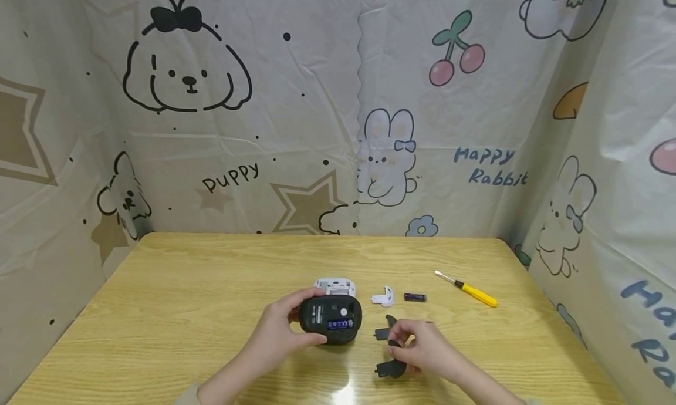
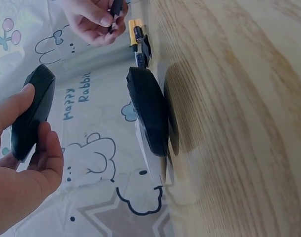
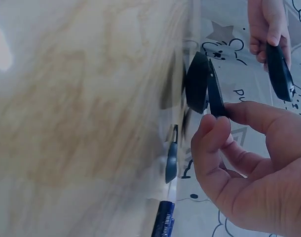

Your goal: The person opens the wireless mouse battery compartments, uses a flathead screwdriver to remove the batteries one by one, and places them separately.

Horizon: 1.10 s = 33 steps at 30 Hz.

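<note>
My left hand (image 1: pixel 280 328) grips a black computer mouse (image 1: pixel 331 308) by its sides, its underside turned up toward the head camera. A purple battery (image 1: pixel 340 324) lies in the mouse's open compartment. A second black mouse (image 2: pixel 148 111), on the table in the left wrist view, is mostly hidden below the held one in the head view. My right hand (image 1: pixel 422 345) pinches a black battery cover (image 1: pixel 391 368) with a flat tab, between thumb and fingers above the table. Another black battery cover (image 1: pixel 381 334) lies just behind those fingers, partly hidden.
Behind the held mouse lies a white mouse (image 1: pixel 336 286), upside down. To its right are a white battery cover (image 1: pixel 383 298), a loose battery (image 1: pixel 415 297) and a yellow-handled screwdriver (image 1: pixel 477 294). A printed curtain (image 1: pixel 296 147) hangs along the back and sides of the wooden table (image 1: pixel 211 287).
</note>
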Each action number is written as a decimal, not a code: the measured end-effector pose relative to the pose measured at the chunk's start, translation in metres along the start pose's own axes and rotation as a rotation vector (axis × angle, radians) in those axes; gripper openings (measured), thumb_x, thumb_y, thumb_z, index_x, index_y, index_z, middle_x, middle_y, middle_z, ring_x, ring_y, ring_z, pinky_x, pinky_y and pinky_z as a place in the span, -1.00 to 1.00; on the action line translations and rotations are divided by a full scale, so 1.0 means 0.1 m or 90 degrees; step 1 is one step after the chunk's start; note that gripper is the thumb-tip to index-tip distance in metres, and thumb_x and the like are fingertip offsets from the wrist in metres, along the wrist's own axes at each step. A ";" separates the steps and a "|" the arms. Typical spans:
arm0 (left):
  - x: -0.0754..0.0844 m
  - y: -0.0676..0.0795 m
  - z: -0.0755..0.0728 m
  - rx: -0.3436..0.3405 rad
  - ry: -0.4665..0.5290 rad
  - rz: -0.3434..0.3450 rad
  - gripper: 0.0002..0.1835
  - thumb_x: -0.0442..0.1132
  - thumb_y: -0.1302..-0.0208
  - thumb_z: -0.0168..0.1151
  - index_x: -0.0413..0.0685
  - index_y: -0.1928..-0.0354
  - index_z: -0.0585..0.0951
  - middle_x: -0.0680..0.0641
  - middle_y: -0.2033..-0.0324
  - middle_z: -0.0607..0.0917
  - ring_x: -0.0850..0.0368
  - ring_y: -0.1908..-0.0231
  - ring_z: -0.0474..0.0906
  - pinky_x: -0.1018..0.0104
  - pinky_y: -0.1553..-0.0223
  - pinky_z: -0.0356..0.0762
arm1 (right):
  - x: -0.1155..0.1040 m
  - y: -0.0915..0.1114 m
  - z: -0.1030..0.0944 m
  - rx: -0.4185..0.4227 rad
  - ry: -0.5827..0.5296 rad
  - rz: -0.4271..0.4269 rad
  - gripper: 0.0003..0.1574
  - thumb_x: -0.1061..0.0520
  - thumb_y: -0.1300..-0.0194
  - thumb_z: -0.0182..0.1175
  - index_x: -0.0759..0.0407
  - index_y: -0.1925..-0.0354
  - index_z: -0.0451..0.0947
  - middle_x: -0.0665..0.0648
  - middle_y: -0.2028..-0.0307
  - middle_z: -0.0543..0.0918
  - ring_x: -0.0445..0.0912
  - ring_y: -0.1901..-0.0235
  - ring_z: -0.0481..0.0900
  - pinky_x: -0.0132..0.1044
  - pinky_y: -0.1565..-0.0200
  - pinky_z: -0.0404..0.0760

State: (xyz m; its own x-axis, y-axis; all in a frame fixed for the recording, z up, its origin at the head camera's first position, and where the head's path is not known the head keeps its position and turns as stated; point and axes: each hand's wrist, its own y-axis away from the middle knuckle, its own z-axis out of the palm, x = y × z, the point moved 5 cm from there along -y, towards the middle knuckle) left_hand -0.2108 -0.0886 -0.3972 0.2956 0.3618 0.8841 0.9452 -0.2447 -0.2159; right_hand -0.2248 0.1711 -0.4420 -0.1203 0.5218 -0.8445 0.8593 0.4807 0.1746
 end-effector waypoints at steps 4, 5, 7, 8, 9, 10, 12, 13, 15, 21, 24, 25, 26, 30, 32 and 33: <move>-0.01 0.00 -0.01 -0.002 0.009 -0.006 -0.27 -0.23 0.24 0.58 0.07 -0.11 0.54 -0.14 -0.02 0.62 0.10 0.17 0.62 0.35 0.18 0.61 | 0.04 -0.01 0.01 0.003 0.020 -0.010 -0.82 0.16 -0.17 0.30 0.21 0.33 0.50 0.04 0.46 0.48 -0.22 0.72 0.45 -0.48 0.73 0.42; -0.01 0.00 -0.01 -0.003 0.014 -0.010 -0.28 -0.22 0.24 0.58 0.08 -0.11 0.54 -0.14 -0.02 0.62 0.10 0.17 0.62 0.34 0.17 0.61 | 0.04 -0.01 0.01 0.004 0.026 -0.014 -0.82 0.16 -0.16 0.31 0.21 0.33 0.50 0.03 0.47 0.48 -0.23 0.73 0.45 -0.48 0.73 0.43; -0.01 0.00 -0.01 -0.004 0.027 -0.019 -0.28 -0.21 0.23 0.58 0.08 -0.12 0.54 -0.15 -0.03 0.62 0.09 0.16 0.63 0.35 0.16 0.61 | 0.04 -0.01 0.02 0.007 0.045 -0.023 -0.81 0.15 -0.14 0.32 0.19 0.35 0.50 0.02 0.47 0.48 -0.24 0.73 0.45 -0.47 0.73 0.44; -0.02 0.00 -0.01 -0.004 0.037 -0.024 -0.28 -0.21 0.23 0.58 0.08 -0.12 0.53 -0.14 -0.03 0.62 0.09 0.15 0.62 0.36 0.15 0.60 | 0.05 -0.02 0.02 0.009 0.059 -0.026 -0.81 0.14 -0.13 0.33 0.18 0.36 0.51 0.02 0.48 0.49 -0.25 0.70 0.45 -0.47 0.71 0.44; -0.02 -0.01 -0.01 -0.003 0.044 -0.027 -0.28 -0.21 0.23 0.58 0.08 -0.12 0.53 -0.14 -0.03 0.62 0.09 0.15 0.63 0.37 0.14 0.60 | 0.05 -0.02 0.01 0.010 0.074 -0.029 -0.81 0.12 -0.13 0.34 0.17 0.37 0.51 0.01 0.49 0.49 -0.27 0.67 0.45 -0.48 0.67 0.45; -0.02 -0.01 -0.01 -0.002 0.051 -0.029 -0.28 -0.22 0.23 0.58 0.07 -0.12 0.53 -0.13 -0.03 0.62 0.09 0.15 0.63 0.38 0.13 0.60 | 0.05 -0.02 0.01 0.010 0.086 -0.031 -0.81 0.12 -0.12 0.34 0.16 0.37 0.52 -0.01 0.50 0.49 -0.28 0.67 0.44 -0.48 0.65 0.44; -0.02 -0.01 -0.02 0.000 0.059 -0.030 -0.28 -0.22 0.23 0.58 0.05 -0.12 0.53 -0.12 -0.03 0.62 0.09 0.15 0.63 0.41 0.13 0.59 | 0.07 -0.03 0.01 0.007 0.105 -0.032 -0.81 0.10 -0.12 0.35 0.14 0.38 0.52 -0.03 0.51 0.50 -0.30 0.66 0.41 -0.49 0.62 0.41; -0.02 -0.01 -0.02 0.001 0.061 -0.028 -0.28 -0.23 0.23 0.58 0.02 -0.12 0.53 -0.13 -0.03 0.62 0.09 0.15 0.63 0.41 0.12 0.59 | 0.07 -0.03 0.01 0.005 0.109 -0.032 -0.81 0.10 -0.11 0.35 0.14 0.39 0.53 -0.04 0.52 0.51 -0.30 0.67 0.40 -0.49 0.62 0.39; -0.02 -0.01 -0.03 0.002 0.065 -0.030 -0.28 -0.23 0.24 0.58 0.01 -0.11 0.54 -0.13 -0.02 0.62 0.10 0.16 0.63 0.42 0.13 0.58 | 0.09 -0.04 0.02 -0.008 0.095 -0.023 -0.82 0.11 -0.12 0.34 0.14 0.39 0.53 -0.03 0.53 0.52 -0.29 0.70 0.40 -0.49 0.65 0.38; 0.00 0.00 -0.03 -0.005 0.074 -0.036 -0.28 -0.24 0.24 0.58 0.00 -0.11 0.54 -0.16 -0.03 0.61 0.11 0.16 0.62 0.43 0.13 0.58 | 0.14 -0.04 0.04 -0.036 0.067 0.014 -0.83 0.11 -0.13 0.34 0.12 0.39 0.53 -0.01 0.55 0.53 -0.24 0.73 0.44 -0.46 0.75 0.44; 0.00 0.00 -0.03 -0.009 0.077 -0.036 -0.27 -0.25 0.24 0.58 0.00 -0.12 0.54 -0.17 -0.03 0.61 0.11 0.16 0.61 0.43 0.14 0.58 | 0.15 -0.04 0.03 -0.034 0.089 0.005 -0.85 0.12 -0.12 0.35 0.11 0.40 0.54 -0.02 0.55 0.53 -0.25 0.73 0.42 -0.47 0.74 0.42; 0.00 0.00 -0.03 -0.010 0.077 -0.036 -0.27 -0.25 0.23 0.58 -0.01 -0.12 0.53 -0.17 -0.03 0.61 0.11 0.17 0.61 0.43 0.14 0.58 | 0.15 -0.04 0.02 -0.031 0.098 -0.001 -0.85 0.13 -0.12 0.35 0.11 0.41 0.54 -0.02 0.55 0.53 -0.26 0.73 0.42 -0.48 0.74 0.41; -0.01 0.00 -0.03 -0.011 0.077 -0.036 -0.27 -0.25 0.23 0.58 -0.01 -0.12 0.53 -0.17 -0.03 0.61 0.11 0.17 0.61 0.43 0.14 0.58 | 0.15 -0.05 0.02 -0.028 0.107 -0.005 -0.86 0.13 -0.12 0.35 0.11 0.41 0.55 -0.03 0.55 0.54 -0.26 0.72 0.42 -0.48 0.74 0.40; -0.01 -0.01 -0.03 -0.012 0.080 -0.039 -0.27 -0.25 0.23 0.58 0.00 -0.13 0.53 -0.17 -0.04 0.60 0.11 0.16 0.61 0.43 0.14 0.57 | 0.14 -0.07 -0.01 -0.018 0.145 -0.015 -0.88 0.15 -0.11 0.35 0.12 0.42 0.57 -0.04 0.54 0.55 -0.28 0.68 0.43 -0.51 0.71 0.39; -0.01 -0.01 -0.03 -0.013 0.080 -0.041 -0.26 -0.25 0.23 0.58 -0.01 -0.13 0.53 -0.18 -0.05 0.60 0.11 0.16 0.61 0.44 0.14 0.57 | 0.14 -0.07 -0.02 -0.015 0.158 -0.020 -0.88 0.16 -0.10 0.35 0.13 0.42 0.58 -0.04 0.55 0.56 -0.28 0.67 0.45 -0.50 0.69 0.42; -0.01 -0.01 -0.03 -0.013 0.080 -0.042 -0.27 -0.25 0.23 0.58 0.00 -0.13 0.53 -0.18 -0.05 0.60 0.11 0.15 0.61 0.44 0.14 0.57 | 0.14 -0.07 -0.03 -0.015 0.163 -0.021 -0.89 0.17 -0.10 0.35 0.14 0.42 0.58 -0.05 0.55 0.56 -0.28 0.67 0.46 -0.50 0.68 0.43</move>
State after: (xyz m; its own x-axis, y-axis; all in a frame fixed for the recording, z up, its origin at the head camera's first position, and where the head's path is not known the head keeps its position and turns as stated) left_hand -0.2124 -0.0918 -0.3968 0.2117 0.2619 0.9416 0.9586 -0.2432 -0.1479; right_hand -0.2339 0.1766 -0.4536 -0.2722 0.6660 -0.6945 0.8415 0.5148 0.1639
